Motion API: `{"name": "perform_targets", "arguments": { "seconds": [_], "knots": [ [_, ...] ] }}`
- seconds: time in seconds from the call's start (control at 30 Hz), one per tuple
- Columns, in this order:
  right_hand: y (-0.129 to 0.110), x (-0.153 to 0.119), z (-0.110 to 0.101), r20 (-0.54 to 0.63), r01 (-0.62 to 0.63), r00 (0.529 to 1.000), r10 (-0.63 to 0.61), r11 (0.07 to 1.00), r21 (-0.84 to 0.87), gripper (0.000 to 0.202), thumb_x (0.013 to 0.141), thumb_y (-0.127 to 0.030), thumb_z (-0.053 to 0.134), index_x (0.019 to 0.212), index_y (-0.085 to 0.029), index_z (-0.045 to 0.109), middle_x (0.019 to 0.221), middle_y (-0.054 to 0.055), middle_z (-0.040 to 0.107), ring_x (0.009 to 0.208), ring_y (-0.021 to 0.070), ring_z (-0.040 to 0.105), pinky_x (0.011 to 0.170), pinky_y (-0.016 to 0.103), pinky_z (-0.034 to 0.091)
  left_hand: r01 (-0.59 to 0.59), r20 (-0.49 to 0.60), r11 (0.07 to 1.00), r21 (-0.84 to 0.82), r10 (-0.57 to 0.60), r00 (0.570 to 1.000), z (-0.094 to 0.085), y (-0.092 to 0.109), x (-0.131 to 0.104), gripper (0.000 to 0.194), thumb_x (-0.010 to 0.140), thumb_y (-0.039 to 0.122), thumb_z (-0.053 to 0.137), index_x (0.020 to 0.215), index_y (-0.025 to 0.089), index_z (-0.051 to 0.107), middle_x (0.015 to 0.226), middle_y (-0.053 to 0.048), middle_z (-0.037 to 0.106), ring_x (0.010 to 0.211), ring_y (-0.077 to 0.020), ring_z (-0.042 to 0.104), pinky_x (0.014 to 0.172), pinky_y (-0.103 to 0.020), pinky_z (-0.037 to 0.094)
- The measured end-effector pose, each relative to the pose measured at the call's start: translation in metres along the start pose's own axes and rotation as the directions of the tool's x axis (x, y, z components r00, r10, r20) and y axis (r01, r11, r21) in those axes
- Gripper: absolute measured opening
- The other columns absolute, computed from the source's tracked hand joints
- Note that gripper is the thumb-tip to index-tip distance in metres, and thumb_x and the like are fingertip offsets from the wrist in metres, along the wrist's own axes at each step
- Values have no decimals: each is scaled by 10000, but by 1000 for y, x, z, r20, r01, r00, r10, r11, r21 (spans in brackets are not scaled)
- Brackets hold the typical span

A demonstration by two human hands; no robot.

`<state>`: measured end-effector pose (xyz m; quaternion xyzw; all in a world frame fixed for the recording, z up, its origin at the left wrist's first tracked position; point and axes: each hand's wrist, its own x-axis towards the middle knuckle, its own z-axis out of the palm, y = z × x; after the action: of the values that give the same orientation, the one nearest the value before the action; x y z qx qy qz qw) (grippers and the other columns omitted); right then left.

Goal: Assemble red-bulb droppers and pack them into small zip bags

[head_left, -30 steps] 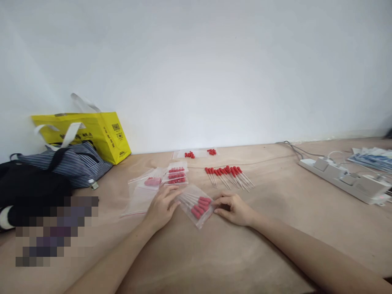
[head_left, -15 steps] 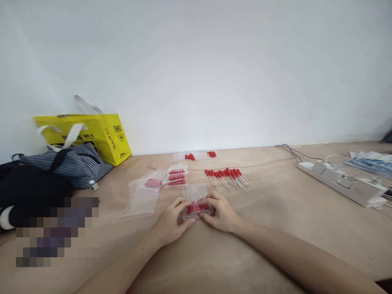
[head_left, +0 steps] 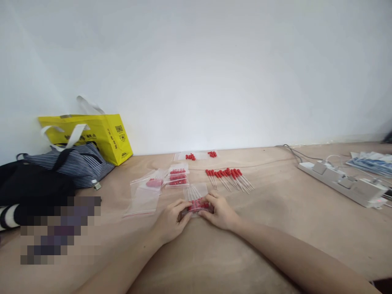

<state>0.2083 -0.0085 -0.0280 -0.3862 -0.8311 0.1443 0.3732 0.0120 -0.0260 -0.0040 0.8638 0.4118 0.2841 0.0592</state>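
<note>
A clear plastic bag (head_left: 196,190) lies between my hands, with several red-bulbed droppers (head_left: 199,204) inside, their thin stems pointing away from me. My left hand (head_left: 174,218) is closed on the bag's near left corner, thumb and fingers together. On the near right side, my right hand (head_left: 219,212) pinches the same bag. Loose red-bulbed droppers (head_left: 228,175) lie fanned on the wooden table just beyond my right hand. Beyond my left hand are a filled clear bag with rows of red bulbs (head_left: 177,178) and flat clear bags (head_left: 142,200).
Small red pieces (head_left: 190,157) rest on clear plastic near the wall. A yellow bag (head_left: 114,139), a striped bag (head_left: 82,163) and a black bag (head_left: 33,179) stand at the left. A white power strip (head_left: 343,183) and blue-white packets (head_left: 370,163) are at the right.
My left thumb has moved up and in onto the bag's near edge. The bag's near edge looks more folded over the red bulbs. The view has shifted slightly.
</note>
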Motion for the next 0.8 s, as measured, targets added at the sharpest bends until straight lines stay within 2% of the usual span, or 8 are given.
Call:
{"name": "perform_targets", "arguments": {
  "seconds": [0.17,0.3,0.37,0.47,0.57,0.63,0.73,0.8],
  "knots": [
    [9,-7,-17,112,35,992,-58,980,196,356,638,-282,684,960,-199,555,904,25,468,598,76,456,537,221,422,-8,-96,996,89,16,995,-2,-4,-2,177,805,203,452,910,188,593,846,-27,617,661,-117,585,613,-228,474],
    [11,-11,-17,107,69,990,-92,977,201,262,689,-210,628,945,-197,576,918,37,486,636,87,479,563,228,433,-14,-107,1000,26,16,994,0,-3,-2,208,836,196,401,886,180,603,812,-27,617,639,-101,577,591,-209,469],
    [11,-11,-14,82,115,988,-129,982,153,168,738,-160,556,899,-189,594,866,36,516,675,102,501,592,228,430,-14,-93,1000,-4,14,996,-1,-2,-1,200,833,203,411,892,179,601,825,-33,616,689,-112,585,629,-223,480],
    [10,-10,-11,53,203,978,-203,979,10,149,779,-132,493,848,-187,613,822,39,561,751,127,525,659,247,408,-35,-42,999,-21,34,999,-5,-3,-1,166,784,235,504,920,195,592,882,-31,621,792,-138,592,718,-262,491],
    [12,-10,-12,20,250,968,-250,955,-158,152,790,-139,482,828,-197,617,781,28,591,743,134,533,671,276,355,-82,-3,996,-24,82,997,-10,-8,-2,293,723,268,592,1010,213,567,991,-32,619,898,-163,584,796,-296,484],
    [14,-10,-14,-4,266,962,-274,936,-229,150,793,-140,475,821,-195,612,757,20,598,716,127,532,652,280,319,-98,-30,995,-12,98,995,-11,-14,-2,288,732,266,582,1015,211,571,998,-34,630,899,-166,593,793,-296,492],
    [15,-9,-17,-25,311,942,-334,902,-298,149,799,-142,462,822,-185,602,739,18,597,692,117,522,644,281,288,-133,-102,991,18,134,986,-7,-20,-2,168,795,220,491,907,195,614,890,-27,668,801,-143,626,718,-258,518],
    [13,-7,-17,-25,364,918,-397,863,-351,141,805,-156,459,811,-178,598,715,18,589,680,117,510,652,285,279,-182,-141,981,60,189,972,-4,-23,-2,175,819,208,453,840,189,626,828,-21,675,742,-128,634,674,-237,525]
  ]
}}
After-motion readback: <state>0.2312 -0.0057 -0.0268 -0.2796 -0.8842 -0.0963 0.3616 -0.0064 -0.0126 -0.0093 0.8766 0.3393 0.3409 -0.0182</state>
